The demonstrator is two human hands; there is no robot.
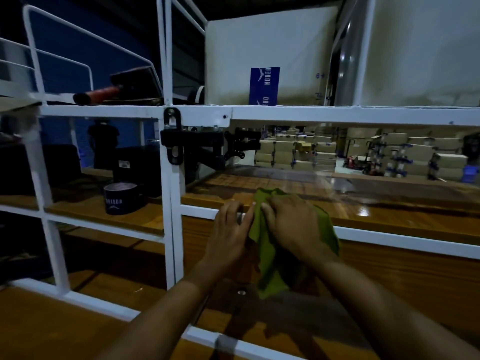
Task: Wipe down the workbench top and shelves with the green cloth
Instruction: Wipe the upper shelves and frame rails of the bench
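Observation:
The green cloth [267,255] hangs crumpled between both hands in the middle of the view, over the front rail of a wooden shelf [389,211]. My right hand [293,224] lies on top of the cloth and grips it. My left hand [231,229] pinches the cloth's left edge with thumb and fingers, resting against the white frame rail [197,210]. The lower part of the cloth dangles in front of the wooden workbench top [415,271].
White metal posts [172,203] divide the bench. A dark tape roll [122,197] stands on the left shelf. A black monitor bracket [207,146] sits under the upper shelf, which holds a large white box [272,48] and a red-handled tool [98,96]. Stacked cartons and a person stand behind.

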